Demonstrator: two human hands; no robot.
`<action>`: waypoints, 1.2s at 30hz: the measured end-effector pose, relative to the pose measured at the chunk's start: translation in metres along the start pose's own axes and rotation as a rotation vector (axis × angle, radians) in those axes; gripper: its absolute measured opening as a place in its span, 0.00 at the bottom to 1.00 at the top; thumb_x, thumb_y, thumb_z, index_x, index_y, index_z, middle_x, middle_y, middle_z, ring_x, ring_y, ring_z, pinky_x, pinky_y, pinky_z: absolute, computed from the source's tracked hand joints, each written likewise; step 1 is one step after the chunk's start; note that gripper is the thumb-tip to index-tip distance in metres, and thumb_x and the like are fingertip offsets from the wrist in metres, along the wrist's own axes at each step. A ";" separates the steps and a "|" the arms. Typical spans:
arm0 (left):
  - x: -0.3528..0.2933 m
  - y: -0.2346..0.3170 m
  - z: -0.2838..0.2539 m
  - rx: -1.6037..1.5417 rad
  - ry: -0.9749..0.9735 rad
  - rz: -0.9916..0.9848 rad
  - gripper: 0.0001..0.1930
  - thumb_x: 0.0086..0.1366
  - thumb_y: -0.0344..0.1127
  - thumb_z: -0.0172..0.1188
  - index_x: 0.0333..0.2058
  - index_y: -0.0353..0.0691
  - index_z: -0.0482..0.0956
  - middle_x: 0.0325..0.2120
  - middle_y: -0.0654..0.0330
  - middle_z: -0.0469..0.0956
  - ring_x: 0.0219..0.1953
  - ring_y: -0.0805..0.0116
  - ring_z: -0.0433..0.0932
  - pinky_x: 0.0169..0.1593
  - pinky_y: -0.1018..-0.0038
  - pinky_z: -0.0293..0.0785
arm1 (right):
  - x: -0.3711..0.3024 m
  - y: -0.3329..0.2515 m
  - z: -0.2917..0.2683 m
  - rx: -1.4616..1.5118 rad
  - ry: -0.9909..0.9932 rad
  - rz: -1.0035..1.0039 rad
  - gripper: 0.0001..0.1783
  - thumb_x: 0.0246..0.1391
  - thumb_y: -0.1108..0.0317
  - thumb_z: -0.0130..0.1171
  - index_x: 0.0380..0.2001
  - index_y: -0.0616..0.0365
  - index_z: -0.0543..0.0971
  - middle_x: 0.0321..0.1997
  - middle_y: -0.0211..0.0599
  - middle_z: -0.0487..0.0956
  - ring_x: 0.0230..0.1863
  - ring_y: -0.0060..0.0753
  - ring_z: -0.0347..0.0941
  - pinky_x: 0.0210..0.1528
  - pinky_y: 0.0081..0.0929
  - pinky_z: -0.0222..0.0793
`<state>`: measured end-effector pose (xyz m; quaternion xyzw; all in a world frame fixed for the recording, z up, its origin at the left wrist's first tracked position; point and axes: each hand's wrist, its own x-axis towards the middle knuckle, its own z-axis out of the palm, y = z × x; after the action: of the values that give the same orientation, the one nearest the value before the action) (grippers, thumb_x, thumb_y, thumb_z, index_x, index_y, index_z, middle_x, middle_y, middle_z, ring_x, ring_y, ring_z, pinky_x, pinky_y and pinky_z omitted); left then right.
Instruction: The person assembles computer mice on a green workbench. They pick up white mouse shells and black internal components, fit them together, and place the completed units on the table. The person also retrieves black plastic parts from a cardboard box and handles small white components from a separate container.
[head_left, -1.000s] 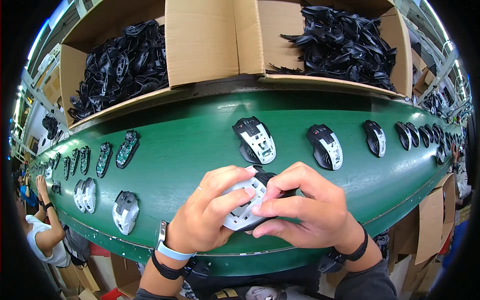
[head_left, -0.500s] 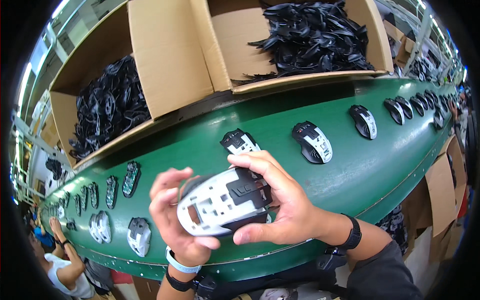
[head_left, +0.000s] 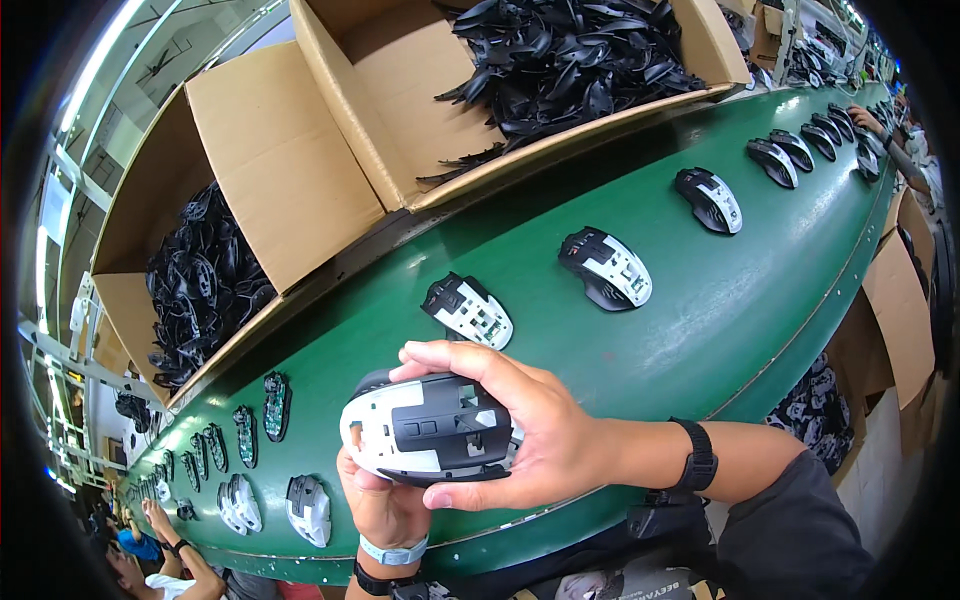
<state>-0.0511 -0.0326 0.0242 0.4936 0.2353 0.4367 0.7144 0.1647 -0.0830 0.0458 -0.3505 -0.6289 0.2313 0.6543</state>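
A computer mouse body [head_left: 425, 422], white at one end and black at the other with small square openings, is held level above the green belt. My right hand [head_left: 545, 420] grips its black end, fingers over the far side and thumb along the near side. At the lower left, my left hand [head_left: 385, 512] is closed up against the white end from below, most of its fingers hidden behind the mouse. Just beyond lies another black-and-white mouse [head_left: 468, 310] on the belt. White mouse shells [head_left: 308, 510] lie to the left of my left hand.
The green conveyor belt [head_left: 560, 365] carries more mice [head_left: 606, 268] to the right and bases with circuit boards [head_left: 276, 405] to the left. Along its far side stand cardboard boxes [head_left: 285, 160] of black plastic parts. Co-workers' hands [head_left: 157, 517] show at both ends.
The mouse has turned to lie flatter and shifted slightly left in my hands. My left hand has gone from its side to underneath. The view has also tilted.
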 end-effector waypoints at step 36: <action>0.016 -0.011 0.006 0.796 0.005 0.653 0.12 0.57 0.20 0.70 0.40 0.34 0.83 0.43 0.50 0.85 0.48 0.57 0.86 0.55 0.64 0.81 | 0.004 0.023 0.008 0.445 0.050 0.435 0.36 0.66 0.59 0.65 0.71 0.61 0.66 0.73 0.46 0.65 0.73 0.41 0.63 0.69 0.39 0.66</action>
<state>-0.0339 -0.0228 0.0176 0.7740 0.2184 0.5148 0.2971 0.1605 -0.0637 0.0315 -0.3306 -0.4568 0.4893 0.6653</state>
